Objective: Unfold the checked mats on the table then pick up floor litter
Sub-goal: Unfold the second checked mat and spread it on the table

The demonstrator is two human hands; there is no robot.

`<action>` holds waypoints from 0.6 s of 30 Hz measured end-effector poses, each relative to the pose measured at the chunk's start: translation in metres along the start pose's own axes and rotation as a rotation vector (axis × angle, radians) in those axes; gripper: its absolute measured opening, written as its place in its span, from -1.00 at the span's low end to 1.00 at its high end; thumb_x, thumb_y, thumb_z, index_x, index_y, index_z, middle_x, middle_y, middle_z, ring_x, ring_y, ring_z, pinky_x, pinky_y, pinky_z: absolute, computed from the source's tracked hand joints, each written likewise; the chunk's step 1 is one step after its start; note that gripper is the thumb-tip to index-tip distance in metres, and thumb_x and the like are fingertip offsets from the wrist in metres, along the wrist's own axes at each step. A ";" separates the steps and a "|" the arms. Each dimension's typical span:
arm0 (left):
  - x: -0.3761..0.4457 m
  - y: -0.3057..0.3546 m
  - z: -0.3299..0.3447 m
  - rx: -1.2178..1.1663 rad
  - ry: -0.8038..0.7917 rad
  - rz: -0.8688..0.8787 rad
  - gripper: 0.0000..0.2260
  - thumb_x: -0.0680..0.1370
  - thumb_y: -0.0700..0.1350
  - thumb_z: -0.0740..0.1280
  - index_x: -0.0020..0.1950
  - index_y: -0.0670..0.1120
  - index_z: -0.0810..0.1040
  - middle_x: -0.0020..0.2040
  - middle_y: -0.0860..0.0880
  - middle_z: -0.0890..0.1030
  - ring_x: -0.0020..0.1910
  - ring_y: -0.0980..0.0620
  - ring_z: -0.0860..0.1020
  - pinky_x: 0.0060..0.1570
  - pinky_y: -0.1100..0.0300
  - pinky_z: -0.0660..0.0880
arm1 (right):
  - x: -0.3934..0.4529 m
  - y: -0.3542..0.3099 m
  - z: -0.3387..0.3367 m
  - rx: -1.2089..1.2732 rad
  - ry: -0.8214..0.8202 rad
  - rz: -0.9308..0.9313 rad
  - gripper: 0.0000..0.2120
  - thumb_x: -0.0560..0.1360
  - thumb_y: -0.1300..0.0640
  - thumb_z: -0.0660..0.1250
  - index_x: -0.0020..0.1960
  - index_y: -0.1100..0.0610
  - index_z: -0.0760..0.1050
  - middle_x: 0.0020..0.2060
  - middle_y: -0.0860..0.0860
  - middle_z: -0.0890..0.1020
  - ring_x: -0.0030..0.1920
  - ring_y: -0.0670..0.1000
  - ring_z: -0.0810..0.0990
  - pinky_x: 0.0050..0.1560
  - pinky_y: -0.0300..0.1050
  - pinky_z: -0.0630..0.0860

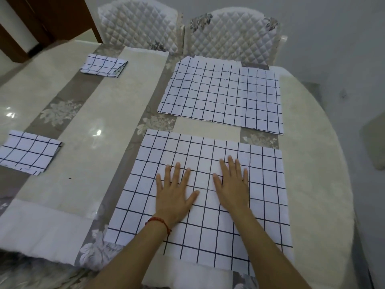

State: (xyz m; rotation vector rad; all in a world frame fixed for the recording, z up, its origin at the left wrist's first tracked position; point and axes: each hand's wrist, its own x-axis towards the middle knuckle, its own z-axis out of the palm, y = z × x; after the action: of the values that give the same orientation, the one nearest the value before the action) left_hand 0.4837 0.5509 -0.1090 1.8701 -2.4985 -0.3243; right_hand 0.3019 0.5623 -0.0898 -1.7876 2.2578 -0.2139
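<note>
Smoothing near mat (200,192) with left hand (174,197) and right hand (233,188) flat, fingers spread, second mat (220,94) spread beyond it; likely next, reaching left of it for folded mats (29,152) (104,65).

A big round table (325,163) wears a shiny cream and grey flowery cloth. Two white puffy chairs (138,24) (233,35) stand side by side behind it. The wall (333,28) is plain grey, and brown wood (41,19) shows at the far left.
</note>
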 end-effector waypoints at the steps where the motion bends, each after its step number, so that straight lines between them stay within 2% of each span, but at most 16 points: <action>1: 0.000 0.000 0.000 0.008 -0.004 -0.001 -0.37 0.43 0.38 -0.29 0.40 0.17 -0.39 0.48 0.03 -0.37 0.44 -0.08 -0.42 0.39 -0.11 -0.41 | 0.000 0.001 0.003 -0.013 -0.001 0.014 -0.47 0.59 -0.14 -0.08 0.52 -0.03 -0.07 0.54 -0.03 -0.07 0.53 0.00 -0.16 0.49 0.02 -0.25; 3: 0.001 0.000 -0.001 0.007 -0.016 -0.001 -0.37 0.43 0.38 -0.29 0.40 0.16 -0.41 0.45 0.02 -0.41 0.42 -0.09 -0.44 0.38 -0.11 -0.41 | 0.001 0.005 0.004 -0.014 0.007 0.011 -0.46 0.59 -0.14 -0.08 0.52 -0.04 -0.08 0.54 -0.03 -0.06 0.53 0.00 -0.15 0.49 0.02 -0.25; 5: 0.002 0.002 -0.001 -0.011 -0.012 -0.035 -0.40 0.50 0.32 -0.20 0.42 0.12 -0.36 0.44 -0.01 -0.40 0.43 -0.11 -0.42 0.38 -0.11 -0.40 | 0.001 0.005 0.006 -0.012 0.018 0.003 -0.46 0.59 -0.14 -0.07 0.51 -0.04 -0.07 0.54 -0.03 -0.05 0.53 0.00 -0.14 0.48 0.02 -0.25; 7: 0.011 0.013 -0.007 -0.030 0.052 -0.009 -0.46 0.58 0.19 -0.12 0.49 0.04 -0.18 0.49 -0.04 -0.25 0.48 -0.15 -0.28 0.39 -0.12 -0.34 | 0.001 0.003 0.006 -0.019 0.026 0.006 -0.46 0.58 -0.14 -0.08 0.51 -0.04 -0.08 0.54 -0.04 -0.05 0.53 -0.01 -0.14 0.49 0.02 -0.24; 9: 0.029 0.030 -0.013 -0.043 0.050 0.186 -0.51 0.58 0.09 -0.16 0.51 0.00 -0.03 0.54 -0.03 -0.07 0.51 -0.15 -0.14 0.41 -0.13 -0.27 | 0.001 0.003 0.006 -0.024 0.021 0.010 -0.46 0.58 -0.16 -0.09 0.51 -0.05 -0.08 0.54 -0.05 -0.07 0.53 -0.01 -0.15 0.49 0.02 -0.24; 11: 0.049 0.042 -0.016 0.012 -0.022 0.384 -0.52 0.59 0.09 -0.18 0.51 0.04 -0.05 0.55 0.02 -0.06 0.53 -0.07 -0.14 0.45 -0.10 -0.24 | 0.001 0.004 0.006 -0.034 0.022 0.007 -0.47 0.58 -0.16 -0.10 0.51 -0.06 -0.09 0.54 -0.05 -0.08 0.53 -0.02 -0.16 0.48 0.02 -0.25; 12: 0.059 0.041 -0.016 0.033 -0.053 0.408 -0.54 0.60 0.09 -0.16 0.51 0.07 -0.09 0.55 0.05 -0.09 0.53 -0.02 -0.15 0.46 -0.08 -0.23 | 0.001 0.005 0.006 -0.029 0.025 0.005 -0.47 0.59 -0.15 -0.10 0.51 -0.06 -0.09 0.54 -0.05 -0.08 0.53 -0.02 -0.16 0.48 0.02 -0.25; 14: 0.078 0.024 -0.015 0.030 -0.046 0.331 -0.54 0.61 0.12 -0.14 0.50 0.12 -0.12 0.55 0.07 -0.11 0.53 0.02 -0.17 0.45 -0.04 -0.26 | 0.001 0.005 0.007 -0.011 0.030 0.006 -0.48 0.59 -0.14 -0.10 0.51 -0.07 -0.09 0.54 -0.06 -0.08 0.53 -0.02 -0.17 0.50 0.02 -0.24; 18: 0.104 -0.036 -0.022 0.005 0.012 0.040 -0.50 0.58 0.18 -0.13 0.50 0.13 -0.14 0.56 0.05 -0.13 0.52 -0.01 -0.18 0.45 -0.05 -0.25 | 0.002 0.007 0.008 -0.006 0.022 -0.003 -0.48 0.59 -0.14 -0.11 0.51 -0.08 -0.12 0.54 -0.07 -0.11 0.53 -0.04 -0.19 0.50 0.01 -0.26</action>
State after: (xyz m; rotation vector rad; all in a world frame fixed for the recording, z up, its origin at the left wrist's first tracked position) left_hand 0.4905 0.4389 -0.1063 1.8162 -2.5273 -0.3059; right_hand 0.2976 0.5623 -0.0995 -1.7999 2.2738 -0.2288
